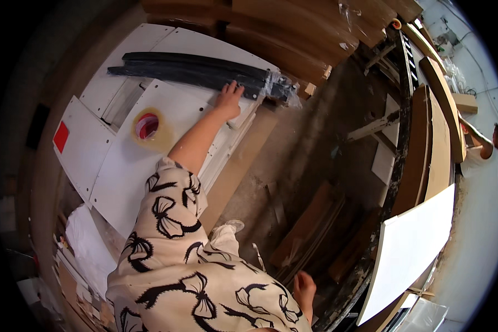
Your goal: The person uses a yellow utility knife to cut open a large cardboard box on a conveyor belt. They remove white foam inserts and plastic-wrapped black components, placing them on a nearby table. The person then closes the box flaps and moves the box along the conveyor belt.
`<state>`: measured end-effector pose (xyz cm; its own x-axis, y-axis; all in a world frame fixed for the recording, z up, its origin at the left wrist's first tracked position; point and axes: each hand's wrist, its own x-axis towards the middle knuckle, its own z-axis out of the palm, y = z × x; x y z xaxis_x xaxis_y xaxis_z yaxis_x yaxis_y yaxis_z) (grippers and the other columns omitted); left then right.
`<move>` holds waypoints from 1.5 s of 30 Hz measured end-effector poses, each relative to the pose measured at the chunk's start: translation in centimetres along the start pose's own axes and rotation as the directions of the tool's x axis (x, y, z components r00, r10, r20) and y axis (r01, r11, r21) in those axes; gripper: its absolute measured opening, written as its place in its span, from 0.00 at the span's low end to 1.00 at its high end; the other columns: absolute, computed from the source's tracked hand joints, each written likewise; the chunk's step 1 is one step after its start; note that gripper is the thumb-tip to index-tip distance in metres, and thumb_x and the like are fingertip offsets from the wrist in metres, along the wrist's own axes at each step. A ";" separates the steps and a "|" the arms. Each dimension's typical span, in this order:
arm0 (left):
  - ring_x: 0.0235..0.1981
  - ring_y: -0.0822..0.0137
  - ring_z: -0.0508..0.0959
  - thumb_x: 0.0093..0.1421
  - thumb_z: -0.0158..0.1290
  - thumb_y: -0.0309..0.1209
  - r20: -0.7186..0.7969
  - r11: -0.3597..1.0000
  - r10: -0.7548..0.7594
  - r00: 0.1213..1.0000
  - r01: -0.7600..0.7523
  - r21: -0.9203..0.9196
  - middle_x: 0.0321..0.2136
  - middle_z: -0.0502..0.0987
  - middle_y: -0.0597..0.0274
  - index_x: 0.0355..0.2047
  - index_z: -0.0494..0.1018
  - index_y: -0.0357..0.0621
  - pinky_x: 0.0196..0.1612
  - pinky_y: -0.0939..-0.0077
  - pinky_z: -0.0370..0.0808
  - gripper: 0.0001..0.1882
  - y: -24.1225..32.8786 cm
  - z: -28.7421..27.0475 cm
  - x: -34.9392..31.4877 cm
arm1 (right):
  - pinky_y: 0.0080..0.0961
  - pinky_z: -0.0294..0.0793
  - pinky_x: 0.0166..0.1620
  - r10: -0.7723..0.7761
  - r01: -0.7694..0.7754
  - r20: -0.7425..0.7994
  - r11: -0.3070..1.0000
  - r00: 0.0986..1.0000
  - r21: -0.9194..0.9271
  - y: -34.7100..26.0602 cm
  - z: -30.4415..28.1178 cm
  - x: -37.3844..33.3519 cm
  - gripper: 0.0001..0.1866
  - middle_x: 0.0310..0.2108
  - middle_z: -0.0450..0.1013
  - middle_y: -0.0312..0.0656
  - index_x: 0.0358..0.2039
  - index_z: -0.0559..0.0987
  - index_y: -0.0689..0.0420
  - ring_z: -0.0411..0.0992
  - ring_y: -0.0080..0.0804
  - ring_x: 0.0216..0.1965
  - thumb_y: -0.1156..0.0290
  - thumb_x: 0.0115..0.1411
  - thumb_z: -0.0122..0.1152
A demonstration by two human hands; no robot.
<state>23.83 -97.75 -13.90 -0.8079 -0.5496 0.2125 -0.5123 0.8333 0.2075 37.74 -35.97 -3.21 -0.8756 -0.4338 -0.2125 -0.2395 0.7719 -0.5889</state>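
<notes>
My left hand reaches out over a stack of white panels. Its fingers are spread, and their tips touch the near side of long dark strips lying across the stack. Clear plastic film wraps the right end of these strips. Nearer to me, a roll of amber tape with a red core lies on the white panel, left of my forearm. Low beside my body, my right hand hangs with its fingers curled; I see nothing in it.
Brown cartons stand behind the stack. To the right, a dark worn frame carries long cardboard pieces and a white board. Cardboard strips lie on the floor. Another person's arm shows at far right.
</notes>
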 end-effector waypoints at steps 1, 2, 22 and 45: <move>0.58 0.49 0.63 0.45 0.62 0.29 -0.009 0.984 -0.048 0.999 0.046 -0.171 0.56 0.65 0.48 0.59 0.60 0.47 0.57 0.59 0.64 0.40 0.1 0.4 0.0 | 0.33 0.74 0.33 -0.130 0.131 0.037 0.991 0.991 -0.015 -1.3 1.0 3.5 0.10 0.30 0.74 0.48 0.36 0.77 0.59 0.74 0.44 0.30 0.76 0.52 0.62; 0.56 0.48 0.66 0.46 0.61 0.28 -0.009 0.938 -0.093 0.996 0.085 -0.335 0.55 0.66 0.48 0.60 0.59 0.46 0.56 0.61 0.66 0.40 0.5 0.7 -0.4 | 0.34 0.74 0.33 -0.233 0.233 0.017 0.972 0.972 0.014 -3.3 2.1 7.1 0.10 0.30 0.74 0.48 0.36 0.77 0.58 0.74 0.46 0.30 0.77 0.51 0.62; 0.33 0.65 0.77 0.57 0.58 0.33 0.619 -0.431 -0.666 0.416 0.463 -0.774 0.35 0.74 0.59 0.59 0.59 0.42 0.38 0.70 0.77 0.31 1.3 -2.5 -1.3 | 0.48 0.57 0.58 -0.699 0.884 0.551 0.283 0.455 -0.372 -29.7 13.2 56.2 0.60 0.56 0.56 0.56 0.67 0.47 0.49 0.58 0.56 0.55 0.60 0.35 0.72; 0.39 0.56 0.79 0.48 0.67 0.33 0.540 -0.669 -0.659 0.523 -0.080 -0.739 0.39 0.76 0.54 0.46 0.68 0.40 0.40 0.56 0.79 0.27 -3.2 -2.8 3.1 | 0.45 0.69 0.52 -0.681 0.860 0.561 0.496 0.471 -0.119 -30.7 8.8 46.1 0.54 0.53 0.60 0.60 0.66 0.52 0.48 0.62 0.63 0.51 0.71 0.35 0.66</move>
<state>23.79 -102.29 -11.25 -0.2424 -0.8049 -0.5417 0.6224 -0.5573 0.5495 8.36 -83.76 -1.76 -0.0136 -0.9906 -0.1364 -0.9220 0.0653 -0.3817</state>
